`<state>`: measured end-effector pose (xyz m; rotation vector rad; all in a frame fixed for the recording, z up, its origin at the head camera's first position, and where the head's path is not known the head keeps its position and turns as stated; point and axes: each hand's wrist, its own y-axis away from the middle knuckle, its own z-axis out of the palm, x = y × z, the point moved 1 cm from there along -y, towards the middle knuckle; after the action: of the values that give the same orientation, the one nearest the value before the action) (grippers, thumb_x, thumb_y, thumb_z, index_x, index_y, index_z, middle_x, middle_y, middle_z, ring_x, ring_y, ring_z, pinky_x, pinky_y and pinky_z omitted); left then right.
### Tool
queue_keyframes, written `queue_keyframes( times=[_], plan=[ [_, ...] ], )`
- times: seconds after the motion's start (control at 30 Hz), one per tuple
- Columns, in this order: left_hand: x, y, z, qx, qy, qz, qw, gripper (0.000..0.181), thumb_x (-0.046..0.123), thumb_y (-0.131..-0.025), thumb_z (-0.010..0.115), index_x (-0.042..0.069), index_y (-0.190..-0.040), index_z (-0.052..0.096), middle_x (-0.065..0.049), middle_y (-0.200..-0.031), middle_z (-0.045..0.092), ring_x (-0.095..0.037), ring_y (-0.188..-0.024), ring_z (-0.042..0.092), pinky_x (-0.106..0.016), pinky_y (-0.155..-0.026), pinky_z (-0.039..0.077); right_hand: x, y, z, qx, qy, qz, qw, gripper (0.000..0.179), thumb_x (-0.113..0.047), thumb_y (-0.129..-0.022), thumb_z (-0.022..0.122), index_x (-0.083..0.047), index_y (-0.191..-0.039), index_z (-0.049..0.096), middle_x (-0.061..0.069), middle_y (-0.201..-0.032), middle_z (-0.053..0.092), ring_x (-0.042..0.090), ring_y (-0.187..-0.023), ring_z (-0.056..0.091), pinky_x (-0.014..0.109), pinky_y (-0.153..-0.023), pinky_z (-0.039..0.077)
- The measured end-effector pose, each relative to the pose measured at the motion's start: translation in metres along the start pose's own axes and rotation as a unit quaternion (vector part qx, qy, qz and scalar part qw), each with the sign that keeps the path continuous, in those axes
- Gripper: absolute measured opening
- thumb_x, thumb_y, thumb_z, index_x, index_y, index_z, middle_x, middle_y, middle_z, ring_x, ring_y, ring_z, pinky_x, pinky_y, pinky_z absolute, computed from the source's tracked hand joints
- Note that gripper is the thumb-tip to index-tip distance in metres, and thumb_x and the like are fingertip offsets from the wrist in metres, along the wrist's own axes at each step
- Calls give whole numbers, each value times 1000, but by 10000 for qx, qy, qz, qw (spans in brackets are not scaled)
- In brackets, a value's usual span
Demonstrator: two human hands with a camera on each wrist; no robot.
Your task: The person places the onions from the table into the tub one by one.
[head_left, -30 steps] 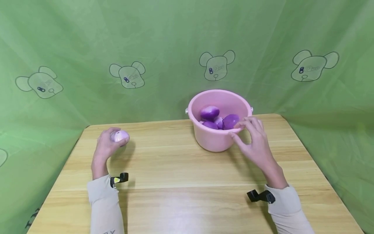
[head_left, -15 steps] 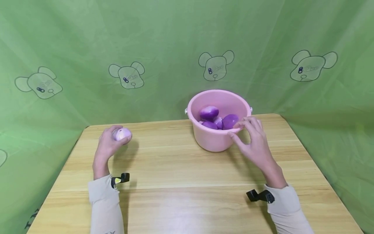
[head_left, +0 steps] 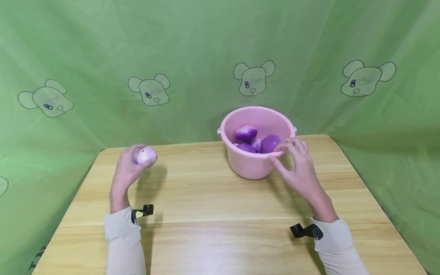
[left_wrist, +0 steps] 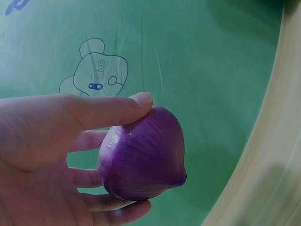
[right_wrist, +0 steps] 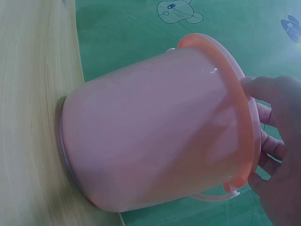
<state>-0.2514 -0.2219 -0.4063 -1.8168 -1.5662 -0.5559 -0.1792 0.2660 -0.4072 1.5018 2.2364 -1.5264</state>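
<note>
My left hand [head_left: 128, 168] holds a purple onion [head_left: 146, 154] above the table's left back part, its shadow falling on the wood. In the left wrist view the thumb lies over the top of the onion [left_wrist: 146, 155] and the fingers curl beneath and behind it. A pink bucket [head_left: 251, 167] stands upright at the back, right of centre. Several purple onions [head_left: 246, 133] lie inside it. At the bucket's near right side, my right hand [head_left: 302, 172] pinches the rim, thumb outside and fingers over the inner edge, as the right wrist view of the bucket [right_wrist: 160, 127] also shows.
The wooden table [head_left: 203, 198] has its back edge against a green curtain [head_left: 199, 76] printed with bear heads, which also hangs at both sides. A white handle [right_wrist: 214, 197] hangs at the bucket's side. Black wrist cameras [head_left: 306, 231] sit on both sleeves.
My left hand has raised the onion and shifted it slightly to the right, its shadow moving away from it. The right hand and the bucket keep their places.
</note>
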Motion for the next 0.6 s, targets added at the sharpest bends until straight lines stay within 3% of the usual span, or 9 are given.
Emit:
queue_keyframes(
  times=[0.6],
  plan=[
    [13, 0, 3, 306, 335, 167, 9988, 62, 24, -87, 83, 4, -140, 56, -25, -138, 51, -43, -119, 49, -63, -95, 46, 0, 0, 0, -14, -13, 35, 10000, 29, -5, -81, 85, -1, -104, 68, 14, -113, 60, 28, -114, 48, 47, -101, 38]
  ],
)
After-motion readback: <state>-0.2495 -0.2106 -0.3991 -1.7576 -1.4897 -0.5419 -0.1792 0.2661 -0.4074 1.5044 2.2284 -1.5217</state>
